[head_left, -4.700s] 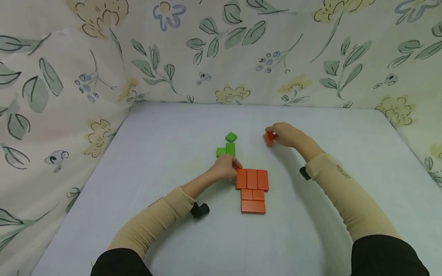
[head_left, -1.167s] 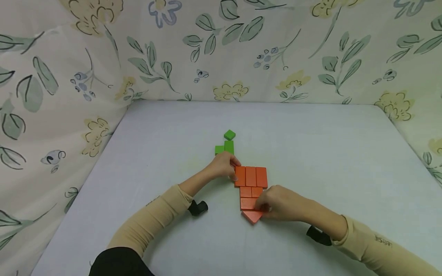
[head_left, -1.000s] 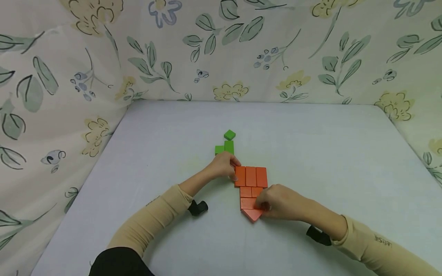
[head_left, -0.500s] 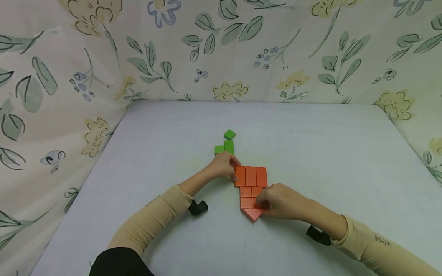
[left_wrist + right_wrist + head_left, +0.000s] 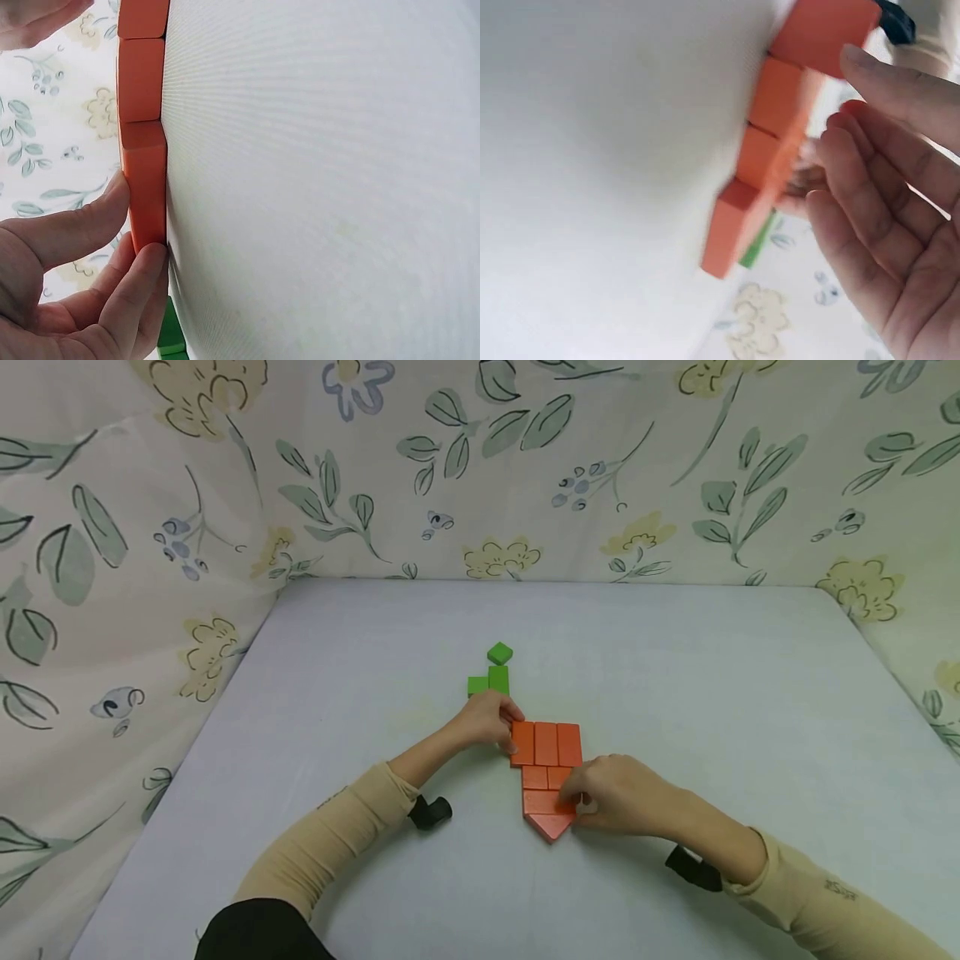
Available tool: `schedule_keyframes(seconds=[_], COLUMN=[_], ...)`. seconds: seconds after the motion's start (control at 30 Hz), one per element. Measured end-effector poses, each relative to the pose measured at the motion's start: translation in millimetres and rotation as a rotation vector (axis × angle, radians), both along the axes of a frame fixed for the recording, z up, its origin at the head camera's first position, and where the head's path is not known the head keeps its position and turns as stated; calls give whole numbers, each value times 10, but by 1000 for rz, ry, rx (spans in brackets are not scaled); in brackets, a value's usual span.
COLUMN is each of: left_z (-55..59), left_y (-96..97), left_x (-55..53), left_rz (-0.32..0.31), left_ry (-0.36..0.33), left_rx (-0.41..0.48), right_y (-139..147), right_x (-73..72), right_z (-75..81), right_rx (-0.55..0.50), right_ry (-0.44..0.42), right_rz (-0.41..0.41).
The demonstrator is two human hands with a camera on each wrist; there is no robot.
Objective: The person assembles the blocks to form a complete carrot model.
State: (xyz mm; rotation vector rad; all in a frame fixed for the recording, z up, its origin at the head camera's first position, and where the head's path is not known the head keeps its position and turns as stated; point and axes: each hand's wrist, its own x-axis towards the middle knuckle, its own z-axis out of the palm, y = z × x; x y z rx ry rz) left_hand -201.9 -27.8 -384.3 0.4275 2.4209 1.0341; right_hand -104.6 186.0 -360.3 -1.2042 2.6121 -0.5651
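Observation:
Orange blocks lie flat in one pattern: three upright rectangles (image 5: 546,744) side by side, two small squares (image 5: 535,777) below them, then a wide rectangle (image 5: 542,802). A triangular block (image 5: 550,828) sits against the bottom with its tip towards me. My left hand (image 5: 482,720) pinches the leftmost upright rectangle (image 5: 148,187) between thumb and fingers. Beside the triangle's right end hovers my right hand (image 5: 626,793); in the right wrist view its fingers (image 5: 862,217) are spread with nothing held, the thumb close to the triangle (image 5: 825,34).
Beyond my left hand lie green blocks: a small square (image 5: 477,685), an upright rectangle (image 5: 498,679) and a diamond-turned piece (image 5: 499,653). My left hand partly covers them. They stand on a white table (image 5: 712,677) with a floral cloth (image 5: 480,468) behind it.
My right hand brought the triangular block from the far right to below the wide rectangle and pushed it flush. Now its fingers have come off the block. The left hand stayed in place.

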Motion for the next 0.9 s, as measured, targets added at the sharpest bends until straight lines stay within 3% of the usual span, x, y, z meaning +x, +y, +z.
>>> schedule_keyframes(seconds=[0.13,0.27,0.4,0.6,0.7,0.9], left_z=[23,30,33,52,47,61], left_y=[-2,7,11,0,18,76], left_x=[12,17,12,-37,-56,-85], left_rz=[6,-1,-8,-12,-14,-15], left_ry=[-1,5,11,15,21,7], left_rx=[3,-4,-24,-50,-62,-117], right_y=[42,63,-32,-403,-544,-697], right_x=[-138,-404,-756,-1251,-1358,-1423], right_z=[168,249,195,13,-56,-72], right_rx=[35,1,-31,42,72,76], right_ry=[-38,-69,-67,-23,-12,-4], right_rz=[-37,-77,-117,-183,-188,-146])
